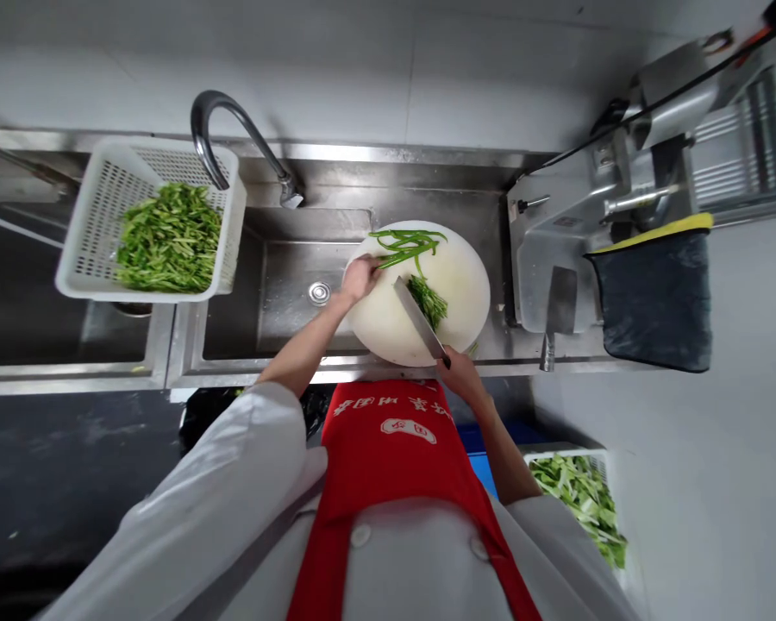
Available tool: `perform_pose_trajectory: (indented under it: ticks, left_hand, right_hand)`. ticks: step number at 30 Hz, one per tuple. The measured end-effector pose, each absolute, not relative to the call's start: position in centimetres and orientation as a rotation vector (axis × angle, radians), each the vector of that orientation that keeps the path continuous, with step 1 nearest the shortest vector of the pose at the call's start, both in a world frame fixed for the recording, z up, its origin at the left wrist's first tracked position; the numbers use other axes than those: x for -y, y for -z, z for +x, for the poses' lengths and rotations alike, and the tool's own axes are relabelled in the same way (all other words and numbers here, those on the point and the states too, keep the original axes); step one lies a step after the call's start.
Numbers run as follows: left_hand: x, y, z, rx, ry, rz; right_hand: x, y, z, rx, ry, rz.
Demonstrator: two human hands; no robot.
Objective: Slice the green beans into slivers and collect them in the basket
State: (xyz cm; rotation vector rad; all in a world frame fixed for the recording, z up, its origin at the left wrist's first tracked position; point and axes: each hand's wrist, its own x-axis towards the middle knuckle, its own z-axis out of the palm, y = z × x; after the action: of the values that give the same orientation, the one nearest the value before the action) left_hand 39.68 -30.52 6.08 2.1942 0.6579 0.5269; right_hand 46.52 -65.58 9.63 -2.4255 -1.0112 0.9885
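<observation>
My right hand point(460, 374) is wrapped around the dark handle of a kitchen knife point(420, 321). Its blade lies aslant over the round white cutting board point(469, 276), against a small pile of cut green pieces point(430, 302). At the board's left edge, my left hand point(360, 277) is closed at the near ends of long, thin green vegetables point(406, 246), which may be slim peppers. They lie loosely across the far part of the board. The fingertips are slightly blurred.
A white perforated basket point(78, 250) with cut greens point(168, 241) stands left, under the curved faucet point(216, 112). The sink basin point(291, 293) lies beside the board. At right are a cleaver point(561, 302) and a dark cloth pouch point(653, 293). Below, another basket point(611, 483) holds leafy greens.
</observation>
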Motion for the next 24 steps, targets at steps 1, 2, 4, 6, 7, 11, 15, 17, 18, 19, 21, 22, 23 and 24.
perform_pose_trajectory:
  ticks: [1, 2, 4, 6, 7, 11, 15, 17, 18, 19, 21, 22, 23, 24]
  left_hand:
    - [30.4, -5.8, 37.4, -0.678, -0.515, 2.207]
    - [30.3, -5.4, 34.8, -0.717, -0.521, 2.219]
    - [30.5, -4.2, 28.4, -0.843, -0.583, 2.212]
    - [31.4, -2.6, 21.9, -0.934, -0.583, 2.128]
    - [32.1, -1.8, 19.1, -0.936, -0.529, 2.08]
    - [34.9, 0.5, 12.4, -0.948, -0.367, 1.947]
    - [36.8, 0.6, 12.4, -0.956, -0.417, 1.903]
    - [37.5, 0.4, 13.5, -0.931, -0.452, 1.901]
    - [37.7, 0.3, 14.0, -0.937, -0.475, 1.887]
    - [37.9, 0.3, 14.5, -0.96, -0.502, 1.856]
    - [38.2, 0.6, 15.2, -1.04, -0.573, 1.735]
    - [38.3, 0.8, 15.5, -1.073, -0.607, 1.665]
    - [38.3, 0.9, 15.6, -1.089, -0.632, 1.602]
    - [38.3, 1.0, 15.7, -1.089, -0.648, 1.556]
  right_hand:
    - [65.8, -9.8, 46.5, 0.985, -1.009, -2.343]
    - [66.0, -9.9, 46.5, 0.949, -1.048, -2.256]
    - [66.2, -9.9, 46.5, 0.865, -1.188, -2.103]
    - [66.2, -9.8, 46.2, 0.816, -1.277, -2.046]
    - [66.1, -9.8, 45.8, 0.825, -1.26, -2.057]
    - [64.9, -9.6, 42.6, 1.005, -1.027, -2.268]
    - [63.1, -8.6, 37.9, 1.319, -0.968, -2.541]
    - [62.1, -7.7, 36.0, 1.476, -0.983, -2.651]
    - [61.7, -7.4, 35.4, 1.532, -0.996, -2.711]
    - [61.4, -7.1, 34.9, 1.576, -1.007, -2.768]
    - [60.9, -6.9, 34.5, 1.633, -1.002, -2.843]
    - [60.8, -6.9, 34.4, 1.643, -0.969, -2.86]
    - [60.7, -6.9, 34.3, 1.64, -0.926, -2.874]
    - [60.7, -6.9, 34.1, 1.627, -0.889, -2.889]
